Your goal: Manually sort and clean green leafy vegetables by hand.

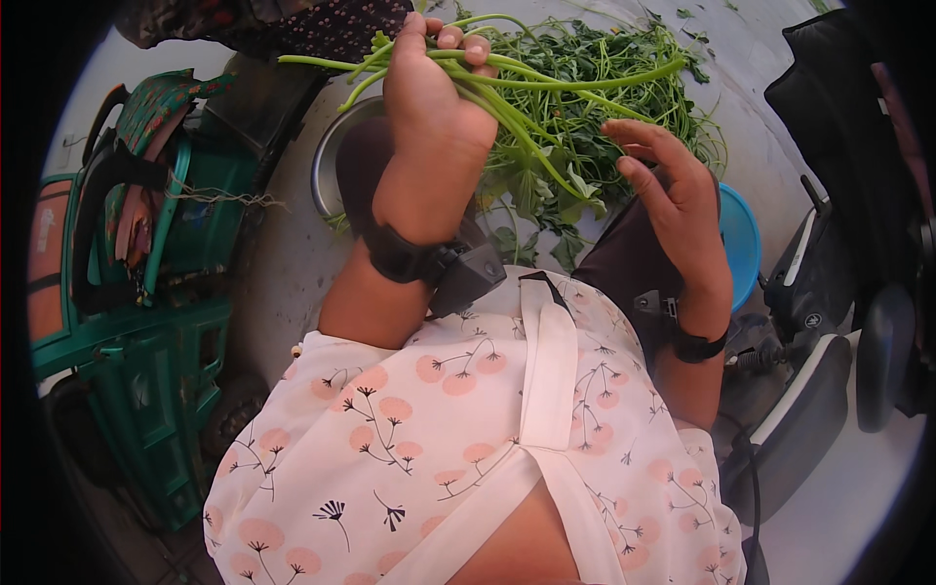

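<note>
My left hand (429,93) is raised in front of me, its fingers closed around a bunch of long green leafy stems (604,84). The stems poke out past both sides of the fist, and a few leaves droop from their lower right ends. To the right, my right hand (678,190) hovers close to those leaf tips. Its thumb and fingers are bent but apart, and I see nothing between them. Beneath both hands, a large heap of leafy green stems (634,49) is spread over the pale floor.
A steel basin (322,171) sits by my left knee, partly hidden by my arm. Beside my right knee is a blue basin (743,244). A green cargo vehicle (146,390) stands at left, a scooter (799,390) at right. Dark dotted cloth (341,34) shows at the top.
</note>
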The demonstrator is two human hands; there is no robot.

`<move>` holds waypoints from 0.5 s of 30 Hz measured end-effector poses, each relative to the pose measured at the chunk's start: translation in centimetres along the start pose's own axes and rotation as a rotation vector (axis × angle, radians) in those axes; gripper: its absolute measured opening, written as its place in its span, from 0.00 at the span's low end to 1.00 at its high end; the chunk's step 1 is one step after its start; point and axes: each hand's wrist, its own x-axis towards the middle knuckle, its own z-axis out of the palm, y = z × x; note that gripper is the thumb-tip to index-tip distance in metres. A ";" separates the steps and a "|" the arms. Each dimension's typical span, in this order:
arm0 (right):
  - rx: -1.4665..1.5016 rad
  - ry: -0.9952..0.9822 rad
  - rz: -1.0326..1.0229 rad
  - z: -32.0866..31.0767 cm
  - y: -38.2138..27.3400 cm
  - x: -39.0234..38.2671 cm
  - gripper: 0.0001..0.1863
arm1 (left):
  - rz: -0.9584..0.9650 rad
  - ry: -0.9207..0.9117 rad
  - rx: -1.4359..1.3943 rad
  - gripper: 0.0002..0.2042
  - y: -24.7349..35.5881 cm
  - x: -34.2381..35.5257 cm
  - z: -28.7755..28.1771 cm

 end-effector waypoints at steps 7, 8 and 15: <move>-0.009 -0.031 -0.074 4.8 -2.3 0.9 0.09 | 0.015 0.085 -0.027 0.10 -0.3 -2.1 2.5; -0.011 -0.037 -0.077 4.8 -2.4 0.9 0.09 | 0.021 0.083 -0.038 0.10 0.0 -2.2 2.2; -0.278 -0.004 -0.221 3.0 -2.3 0.8 0.05 | 0.032 0.033 0.010 0.11 0.7 -2.8 1.4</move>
